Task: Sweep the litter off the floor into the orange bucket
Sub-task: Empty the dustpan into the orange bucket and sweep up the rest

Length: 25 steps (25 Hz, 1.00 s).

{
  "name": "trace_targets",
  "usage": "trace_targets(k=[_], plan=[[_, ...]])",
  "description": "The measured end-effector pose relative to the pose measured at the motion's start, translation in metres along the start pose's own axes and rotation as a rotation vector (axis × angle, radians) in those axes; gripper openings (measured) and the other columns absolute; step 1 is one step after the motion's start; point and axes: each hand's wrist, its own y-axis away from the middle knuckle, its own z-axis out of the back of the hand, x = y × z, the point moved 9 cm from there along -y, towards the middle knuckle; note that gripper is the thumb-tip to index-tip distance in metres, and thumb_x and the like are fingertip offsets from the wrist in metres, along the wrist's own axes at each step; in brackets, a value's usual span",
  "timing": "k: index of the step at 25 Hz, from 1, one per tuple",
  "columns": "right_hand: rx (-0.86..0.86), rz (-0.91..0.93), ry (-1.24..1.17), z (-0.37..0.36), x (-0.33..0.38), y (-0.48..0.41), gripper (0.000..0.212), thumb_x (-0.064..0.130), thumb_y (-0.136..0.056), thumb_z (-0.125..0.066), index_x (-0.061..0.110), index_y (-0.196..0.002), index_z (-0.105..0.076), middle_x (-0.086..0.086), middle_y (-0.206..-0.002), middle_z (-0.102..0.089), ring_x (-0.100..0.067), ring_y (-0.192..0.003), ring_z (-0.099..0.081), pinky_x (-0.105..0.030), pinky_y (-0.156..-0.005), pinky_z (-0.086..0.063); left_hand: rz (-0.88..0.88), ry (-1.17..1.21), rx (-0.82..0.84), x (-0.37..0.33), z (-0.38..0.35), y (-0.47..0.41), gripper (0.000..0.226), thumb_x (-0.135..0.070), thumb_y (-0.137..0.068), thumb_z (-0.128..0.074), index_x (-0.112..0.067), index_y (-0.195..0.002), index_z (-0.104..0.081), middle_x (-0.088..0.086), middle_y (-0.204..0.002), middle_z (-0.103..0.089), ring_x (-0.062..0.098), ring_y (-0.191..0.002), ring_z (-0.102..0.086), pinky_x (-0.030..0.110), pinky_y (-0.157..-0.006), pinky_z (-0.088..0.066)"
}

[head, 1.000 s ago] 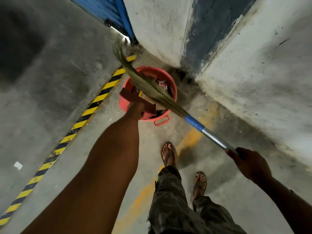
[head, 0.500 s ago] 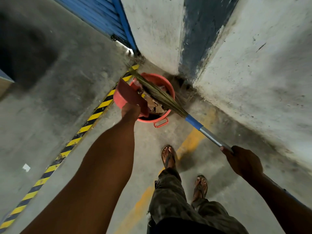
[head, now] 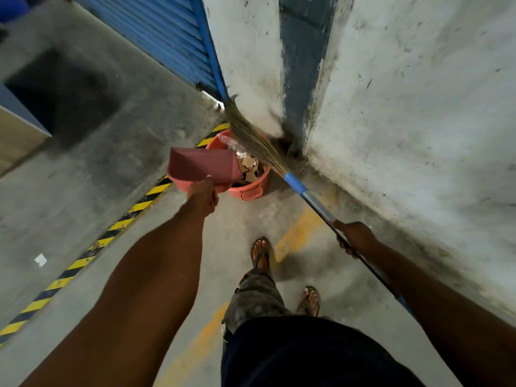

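Note:
The orange bucket [head: 251, 188] stands on the floor in the wall corner, holding cardboard scraps [head: 249, 166] and clear plastic. My left hand [head: 203, 194] grips the handle of a pink dustpan [head: 201, 166], whose open mouth overlaps the bucket's left rim. My right hand [head: 354, 238] grips the metal shaft of a grass broom [head: 252, 138]. The broom's bristles slant up over the bucket's right side toward the wall. A small white scrap [head: 40, 259] lies on the floor at the far left.
A yellow-black hazard stripe [head: 92, 251] runs diagonally along the floor edge. A blue roller shutter [head: 167, 34] and stained white walls [head: 405, 121] close the corner behind the bucket. My sandalled feet [head: 261, 254] stand just before the bucket on a faded yellow line.
The dustpan has swung from tipped over the bucket to level at its left rim. The broom bristles have lifted from inside the bucket toward the wall.

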Motion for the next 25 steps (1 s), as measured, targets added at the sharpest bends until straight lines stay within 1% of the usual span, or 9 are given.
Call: trace_targets(k=[2, 4, 7, 9, 12, 16, 21, 23, 25], plan=[[-0.017, 0.043, -0.009, 0.0, -0.01, 0.02, 0.061, 0.062, -0.09, -0.066, 0.007, -0.065, -0.064, -0.007, -0.051, -0.058, -0.02, -0.037, -0.048, -0.022, -0.041, -0.037, 0.021, 0.047, -0.001, 0.031, 0.017, 0.034, 0.046, -0.053, -0.1, -0.052, -0.021, -0.067, -0.046, -0.002, -0.044, -0.047, 0.008, -0.026, -0.038, 0.009, -0.038, -0.025], [-0.034, 0.083, -0.007, 0.0, -0.022, 0.045, 0.062, 0.065, -0.089, -0.065, 0.008, -0.065, -0.065, -0.006, -0.052, -0.059, -0.019, -0.038, -0.049, -0.022, -0.041, -0.038, -0.006, 0.078, -0.012, 0.055, 0.035, 0.066, 0.05, -0.055, -0.098, -0.053, -0.02, -0.063, -0.048, -0.002, -0.042, -0.047, 0.009, -0.028, -0.039, 0.009, -0.039, -0.026], [-0.051, 0.104, 0.0, -0.003, -0.043, 0.079, 0.062, 0.066, -0.09, -0.063, 0.008, -0.067, -0.066, -0.005, -0.053, -0.061, -0.018, -0.039, -0.05, -0.023, -0.044, -0.04, -0.064, 0.126, -0.002, 0.086, 0.056, 0.1, 0.05, -0.055, -0.098, -0.058, -0.018, -0.064, -0.053, 0.0, -0.046, -0.05, 0.01, -0.031, -0.041, 0.01, -0.04, -0.027], [-0.079, 0.112, 0.003, -0.01, -0.057, 0.102, 0.062, 0.066, -0.09, -0.062, 0.008, -0.069, -0.068, -0.004, -0.053, -0.062, -0.019, -0.04, -0.052, -0.024, -0.046, -0.042, -0.114, 0.14, 0.035, 0.1, 0.068, 0.118, 0.049, -0.054, -0.097, -0.06, -0.017, -0.066, -0.055, 0.003, -0.051, -0.052, 0.011, -0.032, -0.043, 0.012, -0.038, -0.027], [-0.127, 0.128, 0.019, -0.034, -0.084, 0.138, 0.063, 0.065, -0.092, -0.061, 0.006, -0.069, -0.068, -0.005, -0.053, -0.062, -0.019, -0.042, -0.054, -0.027, -0.047, -0.043, -0.199, 0.106, 0.08, 0.113, 0.087, 0.134, 0.048, -0.05, -0.098, -0.064, -0.014, -0.067, -0.057, 0.007, -0.058, -0.053, 0.012, -0.034, -0.044, 0.014, -0.035, -0.027], [-0.213, 0.094, -0.033, -0.079, -0.126, 0.19, 0.065, 0.065, -0.091, -0.062, 0.003, -0.075, -0.071, -0.004, -0.054, -0.063, -0.018, -0.041, -0.054, -0.025, -0.044, -0.043, -0.295, 0.035, 0.159, 0.135, 0.109, 0.157, 0.046, -0.046, -0.099, -0.065, -0.009, -0.073, -0.057, 0.009, -0.06, -0.049, 0.014, -0.038, -0.043, 0.015, -0.035, -0.029], [-0.226, 0.007, -0.116, -0.126, -0.195, 0.247, 0.065, 0.064, -0.089, -0.065, 0.0, -0.079, -0.072, -0.006, -0.056, -0.063, -0.021, -0.045, -0.054, -0.026, -0.044, -0.043, -0.247, 0.01, 0.252, 0.201, 0.123, 0.181, 0.045, -0.048, -0.098, -0.067, -0.008, -0.078, -0.062, 0.01, -0.063, -0.052, 0.016, -0.042, -0.045, 0.022, -0.034, -0.032], [-0.262, -0.032, -0.153, -0.128, -0.225, 0.273, 0.066, 0.065, -0.089, -0.065, 0.0, -0.078, -0.072, -0.005, -0.055, -0.063, -0.02, -0.043, -0.053, -0.025, -0.044, -0.043, -0.243, -0.041, 0.289, 0.226, 0.127, 0.201, 0.046, -0.05, -0.097, -0.067, -0.009, -0.077, -0.063, 0.009, -0.061, -0.053, 0.016, -0.04, -0.046, 0.022, -0.035, -0.032], [-0.278, -0.062, -0.162, -0.129, -0.252, 0.293, 0.067, 0.066, -0.088, -0.064, 0.001, -0.077, -0.073, -0.005, -0.054, -0.063, -0.02, -0.042, -0.054, -0.026, -0.045, -0.045, -0.265, -0.038, 0.307, 0.245, 0.13, 0.216, 0.045, -0.049, -0.097, -0.068, -0.008, -0.077, -0.062, 0.009, -0.06, -0.053, 0.015, -0.04, -0.046, 0.02, -0.037, -0.034]])
